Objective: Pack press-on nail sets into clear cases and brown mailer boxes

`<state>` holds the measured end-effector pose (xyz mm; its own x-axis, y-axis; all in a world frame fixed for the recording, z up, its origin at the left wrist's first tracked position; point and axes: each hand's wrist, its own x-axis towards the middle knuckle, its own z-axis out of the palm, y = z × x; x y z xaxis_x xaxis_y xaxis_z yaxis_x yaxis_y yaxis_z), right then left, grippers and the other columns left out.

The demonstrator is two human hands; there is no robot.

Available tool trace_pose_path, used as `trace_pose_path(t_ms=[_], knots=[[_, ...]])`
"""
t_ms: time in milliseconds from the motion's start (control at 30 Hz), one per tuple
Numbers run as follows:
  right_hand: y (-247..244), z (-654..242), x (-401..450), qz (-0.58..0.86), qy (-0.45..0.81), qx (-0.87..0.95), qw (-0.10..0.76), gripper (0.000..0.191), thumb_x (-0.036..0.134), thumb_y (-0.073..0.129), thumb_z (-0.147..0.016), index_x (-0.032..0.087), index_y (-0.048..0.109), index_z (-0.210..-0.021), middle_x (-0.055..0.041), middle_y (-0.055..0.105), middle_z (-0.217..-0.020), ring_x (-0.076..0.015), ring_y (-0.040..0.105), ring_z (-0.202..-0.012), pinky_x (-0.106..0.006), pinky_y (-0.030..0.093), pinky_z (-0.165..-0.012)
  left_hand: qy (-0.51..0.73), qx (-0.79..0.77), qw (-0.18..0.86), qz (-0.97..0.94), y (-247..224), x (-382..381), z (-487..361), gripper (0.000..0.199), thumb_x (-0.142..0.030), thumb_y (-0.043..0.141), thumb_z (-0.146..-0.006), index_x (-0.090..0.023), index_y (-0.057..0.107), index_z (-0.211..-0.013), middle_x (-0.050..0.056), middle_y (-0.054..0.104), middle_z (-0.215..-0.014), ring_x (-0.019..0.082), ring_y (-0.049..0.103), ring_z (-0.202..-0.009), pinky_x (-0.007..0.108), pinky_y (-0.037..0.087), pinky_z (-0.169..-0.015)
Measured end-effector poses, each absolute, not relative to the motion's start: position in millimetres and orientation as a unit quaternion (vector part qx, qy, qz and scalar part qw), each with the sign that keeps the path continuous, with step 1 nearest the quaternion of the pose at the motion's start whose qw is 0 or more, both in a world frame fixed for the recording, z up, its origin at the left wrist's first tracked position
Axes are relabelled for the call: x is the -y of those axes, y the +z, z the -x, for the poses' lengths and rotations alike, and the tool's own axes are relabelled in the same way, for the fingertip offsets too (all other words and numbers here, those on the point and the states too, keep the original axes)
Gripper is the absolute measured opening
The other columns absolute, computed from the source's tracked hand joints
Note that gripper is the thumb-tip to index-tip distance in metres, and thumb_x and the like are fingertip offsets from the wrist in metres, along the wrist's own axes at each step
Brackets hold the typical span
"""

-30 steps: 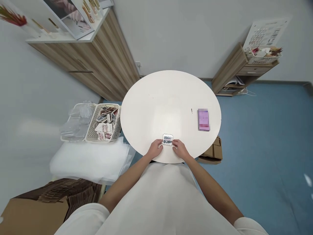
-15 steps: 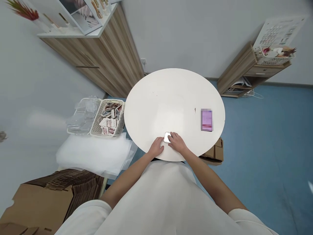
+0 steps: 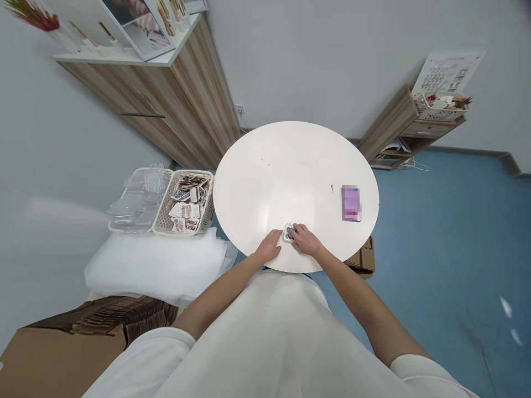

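Note:
A small, squarish clear case (image 3: 286,234) with bluish-dark rounded shapes showing in it lies near the front edge of the white oval table (image 3: 249,160). My right hand (image 3: 306,241) has its fingers over the right side of this case and grips it there, hiding part of it. Just left of the case, my left hand (image 3: 269,246) rests on the tabletop, thumb apart from the other fingers, with nothing visible in it. Whether its fingertips touch the case's edge is too small to tell.
A purple pixelated packet (image 3: 351,203) lies on the table's right. Left of the table stand a white basket of printed cards (image 3: 155,224), clear plastic packaging (image 3: 135,202), white sheets (image 3: 153,265) and stacked cardboard (image 3: 66,354). More cardboard boxes (image 3: 365,257) sit below right.
The case's top looked bright white before; now dark shapes show in it. Both hands and the case appear slightly further right, while the whole view has shifted a little.

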<state>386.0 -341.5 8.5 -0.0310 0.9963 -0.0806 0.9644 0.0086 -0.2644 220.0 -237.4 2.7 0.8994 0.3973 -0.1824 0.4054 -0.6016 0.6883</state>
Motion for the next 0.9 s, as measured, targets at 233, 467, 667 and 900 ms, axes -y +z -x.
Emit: trace_pose_path(t_ms=[233, 467, 667, 900], knots=[[2, -380, 339, 0.708, 0.12, 0.693, 0.062, 0.036, 0.013, 0.05, -0.068, 0.016, 0.048, -0.104, -0.015, 0.045, -0.116, -0.0299, 0.04, -0.107, -0.043, 0.034, -0.089, -0.014, -0.207, 0.336, -0.919, -1, 234, -220, 0.057, -0.015, 0.049, -0.07, -0.017, 0.031, -0.124, 0.009, 0.044, -0.118, 0.022, 0.043, -0.109, 0.035, 0.037, -0.09], [1, -381, 348, 0.705, 0.139, 0.688, 0.099, 0.035, 0.019, 0.05, -0.07, 0.015, 0.048, -0.105, -0.0146, 0.043, -0.119, -0.0287, 0.037, -0.113, -0.046, 0.035, -0.091, -0.077, -0.169, 0.205, -0.961, 1, 227, -230, 0.051, -0.026, 0.047, -0.078, -0.019, 0.029, -0.125, 0.009, 0.052, -0.109, 0.023, 0.049, -0.096, 0.033, 0.038, -0.075], [8, -373, 364, 0.746, 0.153, 0.631, 0.148, 0.044, 0.037, 0.055, -0.072, 0.018, 0.046, -0.11, -0.0138, 0.026, -0.134, -0.0298, 0.023, -0.124, -0.046, 0.032, -0.094, -0.076, -0.108, 0.162, -0.978, -11, 216, -230, 0.041, -0.022, 0.036, -0.085, -0.017, 0.03, -0.125, 0.008, 0.056, -0.1, 0.02, 0.051, -0.09, 0.032, 0.038, -0.072], [0, -354, 390, 0.873, 0.114, 0.457, 0.123, 0.062, 0.04, 0.055, -0.073, 0.019, 0.031, -0.126, -0.0146, 0.041, -0.123, -0.0291, 0.039, -0.11, -0.041, 0.034, -0.085, -0.046, -0.088, 0.215, -0.972, -28, 208, -225, 0.036, -0.019, 0.031, -0.087, -0.015, 0.035, -0.122, 0.009, 0.059, -0.091, 0.02, 0.054, -0.085, 0.033, 0.04, -0.074]])
